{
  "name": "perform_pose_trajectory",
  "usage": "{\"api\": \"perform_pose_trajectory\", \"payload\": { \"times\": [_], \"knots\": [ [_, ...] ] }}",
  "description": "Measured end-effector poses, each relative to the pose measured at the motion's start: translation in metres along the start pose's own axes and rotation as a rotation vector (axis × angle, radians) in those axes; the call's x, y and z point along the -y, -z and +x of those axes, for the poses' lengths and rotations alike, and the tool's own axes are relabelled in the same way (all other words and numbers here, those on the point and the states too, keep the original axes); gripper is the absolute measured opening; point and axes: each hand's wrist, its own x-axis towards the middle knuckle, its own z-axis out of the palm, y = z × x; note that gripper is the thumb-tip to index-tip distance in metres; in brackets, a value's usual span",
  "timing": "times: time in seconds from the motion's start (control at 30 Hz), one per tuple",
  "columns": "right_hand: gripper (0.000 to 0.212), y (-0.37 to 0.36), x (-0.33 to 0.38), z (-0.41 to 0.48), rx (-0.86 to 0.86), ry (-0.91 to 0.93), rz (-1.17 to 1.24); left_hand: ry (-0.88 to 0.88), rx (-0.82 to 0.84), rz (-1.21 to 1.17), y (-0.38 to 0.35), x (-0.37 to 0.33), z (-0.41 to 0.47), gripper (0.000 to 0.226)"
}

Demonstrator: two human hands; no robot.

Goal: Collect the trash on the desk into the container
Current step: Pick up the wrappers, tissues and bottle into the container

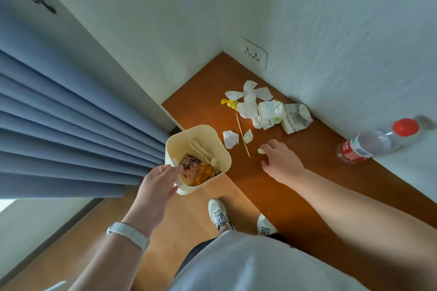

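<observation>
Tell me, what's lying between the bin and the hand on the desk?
In the head view, a thin wooden stick and two crumpled tissue bits lie between the bin and the right hand.

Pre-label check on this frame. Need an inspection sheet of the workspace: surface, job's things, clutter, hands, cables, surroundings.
Surface: brown wooden desk set in a wall corner.
Job's things: cream bin at the desk edge, wrappers already inside; tissue scraps, skewer, yellow wrapper and crushed paper cups on the desk.
Clutter: plastic bottle with a red cap, on the right.
Hands: left hand grips the bin's rim; right hand is spread, fingertips at a small scrap.
Cables: nothing seen; wall socket has nothing plugged in.
Surroundings: blue curtain, white walls, wooden floor, shoes.
</observation>
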Motion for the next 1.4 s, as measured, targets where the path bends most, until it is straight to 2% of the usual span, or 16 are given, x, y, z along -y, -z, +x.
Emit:
{"api": "perform_pose_trajectory", "payload": {
  "times": [0.13, 0.3, 0.53, 0.7, 0.83, 0.97, 1.23, 1.4],
  "knots": [
    [0.033, -0.008, 0.005, 0.009, 0.029, -0.05, -0.009, 0.019, 0.003, 0.01, 0.014, 0.0, 0.014, 0.024],
    [0.014, -0.009, 0.017, 0.013, 0.063, -0.127, -0.016, 0.033, 0.028, 0.03, 0.025, -0.008, 0.031, 0.023],
    [0.016, 0.022, 0.061, 0.017, -0.117, -0.159, 0.164, 0.032, 0.095, 0.042, 0.033, -0.023, 0.054, 0.026],
    [0.016, 0.061, 0.116, 0.029, -0.257, 0.013, 0.278, 0.007, 0.121, 0.058, 0.041, -0.035, 0.062, 0.025],
    [0.013, 0.074, 0.158, 0.044, -0.251, 0.177, 0.22, -0.02, 0.155, 0.067, 0.046, -0.046, 0.067, 0.031],
    [0.014, 0.073, 0.179, 0.055, -0.26, 0.25, 0.155, -0.074, 0.167, 0.059, 0.05, -0.056, 0.073, 0.028],
    [0.021, 0.084, 0.178, 0.061, -0.249, 0.268, 0.183, -0.062, 0.186, 0.024, 0.047, -0.07, 0.079, 0.027],
    [0.02, 0.08, 0.135, 0.062, -0.324, 0.094, 0.287, -0.031, 0.157, -0.025, 0.041, -0.073, 0.084, 0.027]
  ]
}}
